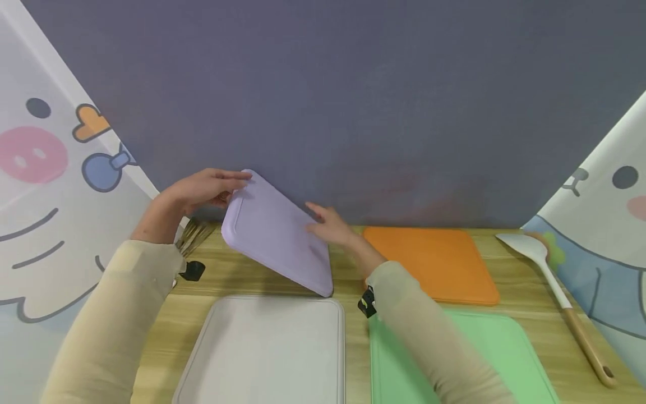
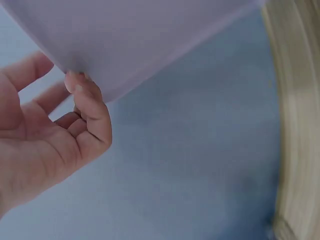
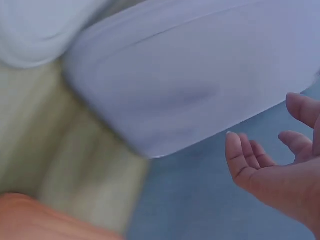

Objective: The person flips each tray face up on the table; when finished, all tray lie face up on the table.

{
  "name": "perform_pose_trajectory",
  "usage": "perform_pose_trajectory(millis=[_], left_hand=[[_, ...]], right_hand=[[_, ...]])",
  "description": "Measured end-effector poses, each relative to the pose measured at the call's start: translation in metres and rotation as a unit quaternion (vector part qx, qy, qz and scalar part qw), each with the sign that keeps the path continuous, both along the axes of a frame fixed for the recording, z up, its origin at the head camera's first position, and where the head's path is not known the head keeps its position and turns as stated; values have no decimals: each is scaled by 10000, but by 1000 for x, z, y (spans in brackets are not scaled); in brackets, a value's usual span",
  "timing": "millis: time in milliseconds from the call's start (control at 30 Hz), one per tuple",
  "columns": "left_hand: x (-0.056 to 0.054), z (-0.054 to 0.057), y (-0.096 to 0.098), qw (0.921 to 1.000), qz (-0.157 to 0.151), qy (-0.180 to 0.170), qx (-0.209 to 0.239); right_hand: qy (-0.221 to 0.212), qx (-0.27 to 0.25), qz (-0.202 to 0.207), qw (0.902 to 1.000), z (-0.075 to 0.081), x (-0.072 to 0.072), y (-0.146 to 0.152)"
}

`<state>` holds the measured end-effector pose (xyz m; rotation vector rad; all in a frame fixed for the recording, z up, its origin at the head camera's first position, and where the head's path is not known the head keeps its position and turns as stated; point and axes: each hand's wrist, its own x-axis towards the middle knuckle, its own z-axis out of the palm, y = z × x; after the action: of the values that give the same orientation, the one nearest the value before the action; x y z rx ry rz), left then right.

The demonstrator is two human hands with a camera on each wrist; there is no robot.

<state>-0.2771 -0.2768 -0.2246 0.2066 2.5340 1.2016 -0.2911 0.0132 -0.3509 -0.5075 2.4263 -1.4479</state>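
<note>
A lavender cutting board (image 1: 282, 235) is tilted up, its left end raised and its lower right corner near the wooden tabletop. My left hand (image 1: 209, 188) grips its upper left corner; in the left wrist view the fingers (image 2: 92, 112) bend against that corner. My right hand (image 1: 330, 224) is by the board's far right edge, its fingers loosely bent. In the right wrist view a gap shows between the right hand (image 3: 280, 170) and the lavender cutting board (image 3: 190, 85).
A white board (image 1: 267, 353) lies in front, a green board (image 1: 494, 342) at front right and an orange board (image 1: 429, 264) behind it. A white-headed utensil with a wooden handle (image 1: 580, 331) lies far right. Metal utensils (image 1: 192, 238) are at back left. A grey wall (image 1: 383, 112) stands behind.
</note>
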Motion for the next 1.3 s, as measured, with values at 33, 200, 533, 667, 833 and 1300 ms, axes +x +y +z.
perform_pose_trajectory(millis=[33, 200, 533, 667, 833, 1300], left_hand=[[0, 3, 4, 9997, 57, -6, 246], [2, 14, 25, 9916, 159, -137, 1273], [5, 22, 65, 9823, 2, -125, 1867], [5, 21, 80, 9791, -66, -89, 2029], [4, 19, 93, 9763, -146, -35, 2160], [-4, 2, 63, 9848, 73, 14, 1733]], right_hand=[[-10, -105, 58, 9999, 11, 2, -1], [41, -527, 556, 9971, 63, 12, -1], [70, 438, 1001, 9940, 140, 9, 8], [-140, 735, 958, 9926, 153, 9, 12], [-287, 984, 480, 9936, 164, 12, 10], [-456, 2205, -109, 9743, 181, -11, 64]])
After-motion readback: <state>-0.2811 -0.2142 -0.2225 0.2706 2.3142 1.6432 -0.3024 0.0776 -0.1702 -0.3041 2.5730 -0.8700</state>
